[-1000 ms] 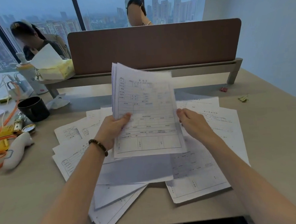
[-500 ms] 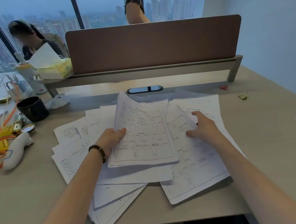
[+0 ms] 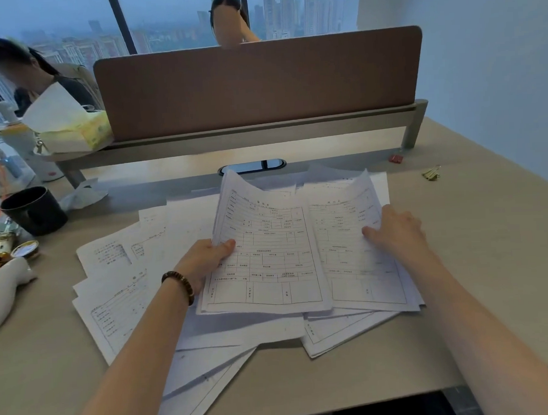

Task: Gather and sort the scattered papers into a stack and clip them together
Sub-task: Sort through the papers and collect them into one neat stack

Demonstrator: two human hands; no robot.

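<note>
**Papers half gathered on an office desk**

Beige desk (image 3: 459, 261) under a brown divider panel (image 3: 260, 84) carries loose printed forms, with a hazy city skyline in the windows behind. At the middle of the spread, the left hand (image 3: 202, 262) holds a gathered stack (image 3: 265, 255) lifted off the scattered papers (image 3: 118, 298); its grip pinches the stack's left edge, thumb on top. Just right of the stack, the right hand (image 3: 398, 232) lies on another sheet (image 3: 358, 266), its grip loosely curled, fingertips pressing the paper. Far right of the stack, near the desk's back, lie a gold binder clip (image 3: 432, 173) and a red clip (image 3: 395, 158). Left of the stack stands a black mug (image 3: 33, 210); beyond it, a tissue box (image 3: 71, 129).
</note>
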